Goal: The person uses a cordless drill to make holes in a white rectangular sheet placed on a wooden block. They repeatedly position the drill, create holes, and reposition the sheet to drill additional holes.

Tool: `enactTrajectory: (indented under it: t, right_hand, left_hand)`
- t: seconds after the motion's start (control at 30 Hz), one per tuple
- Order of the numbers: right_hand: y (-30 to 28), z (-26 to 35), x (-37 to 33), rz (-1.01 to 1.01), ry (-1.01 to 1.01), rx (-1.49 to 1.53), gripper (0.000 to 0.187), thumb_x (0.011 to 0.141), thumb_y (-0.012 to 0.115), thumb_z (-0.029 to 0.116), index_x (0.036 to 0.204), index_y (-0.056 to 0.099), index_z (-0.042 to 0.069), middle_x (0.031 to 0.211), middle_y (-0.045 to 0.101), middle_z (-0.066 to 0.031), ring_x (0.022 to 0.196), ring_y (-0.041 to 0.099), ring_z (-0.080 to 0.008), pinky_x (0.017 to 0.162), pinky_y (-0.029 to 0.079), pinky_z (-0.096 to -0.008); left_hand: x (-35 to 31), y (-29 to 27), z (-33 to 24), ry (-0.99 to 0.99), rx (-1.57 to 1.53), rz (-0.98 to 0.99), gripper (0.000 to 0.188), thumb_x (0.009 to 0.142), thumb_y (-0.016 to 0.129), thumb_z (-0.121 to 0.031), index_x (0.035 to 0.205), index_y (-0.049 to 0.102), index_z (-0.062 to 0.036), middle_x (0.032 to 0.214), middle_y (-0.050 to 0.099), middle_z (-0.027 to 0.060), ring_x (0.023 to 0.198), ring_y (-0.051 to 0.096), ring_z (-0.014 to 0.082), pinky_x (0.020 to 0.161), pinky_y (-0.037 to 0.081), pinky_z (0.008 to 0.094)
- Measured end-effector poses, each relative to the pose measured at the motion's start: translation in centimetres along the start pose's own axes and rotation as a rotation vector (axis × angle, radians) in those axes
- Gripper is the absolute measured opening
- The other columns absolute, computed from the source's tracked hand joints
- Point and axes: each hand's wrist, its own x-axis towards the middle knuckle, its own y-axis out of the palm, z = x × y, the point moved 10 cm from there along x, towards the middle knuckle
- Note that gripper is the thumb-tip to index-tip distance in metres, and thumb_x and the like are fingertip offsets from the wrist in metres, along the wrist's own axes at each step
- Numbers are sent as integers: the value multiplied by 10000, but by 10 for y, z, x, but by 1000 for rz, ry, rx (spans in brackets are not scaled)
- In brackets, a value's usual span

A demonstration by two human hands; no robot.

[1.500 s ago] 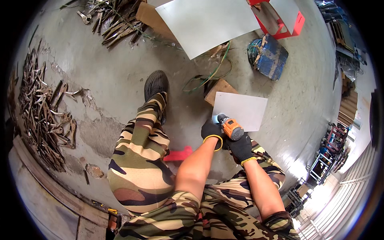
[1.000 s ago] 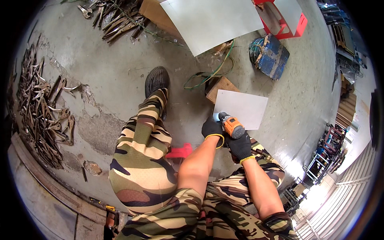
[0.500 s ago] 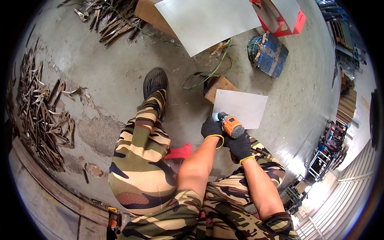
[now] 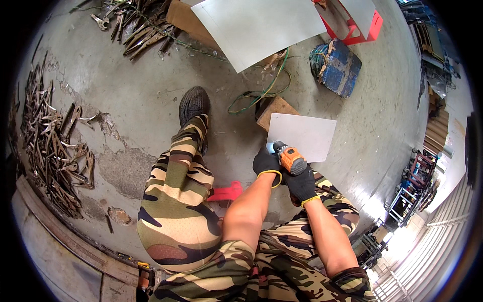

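Head view: my right hand [image 4: 302, 185] is wrapping around the orange power drill [image 4: 293, 160]. The flat pale sheet [image 4: 307, 135] is sitting just past it. My left hand [image 4: 265, 162] is staying at the sheet's near-left corner; its grip I can't tell.

Forearms [image 4: 247, 209] extended — left hand [image 4: 265, 162] beside right hand [image 4: 302, 185], both black-gloved.

Orange drill [image 4: 293, 160] in right hand [image 4: 303, 186]

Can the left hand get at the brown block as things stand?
Probably: the panel leaves part of the block uncovered, and nothing visible bars the left hand, though depth is hard to judge.
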Motion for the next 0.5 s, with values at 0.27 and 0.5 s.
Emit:
enactTrajectory:
  t: [0.27,0.5]
  right_hand:
    - [-5,6,-1,15,37,-35,393,848,762,329,1092,696,28,966,731,-201,911,711,-369,791,547,-437]
    - [-5,6,-1,26,49,-32,369,846,721,348,1044,703,38,986,723,-211,928,696,-387,796,550,-455]
  left_hand:
    - [-3,-3,0,-14,-40,-4,417,837,720,-349,1157,655,-90,1116,725,201,1050,691,399,879,549,470]
    - [-3,-4,1,-14,-14,-28,412,856,690,-377,1158,658,-99,1118,723,196,1056,687,402,883,545,470]
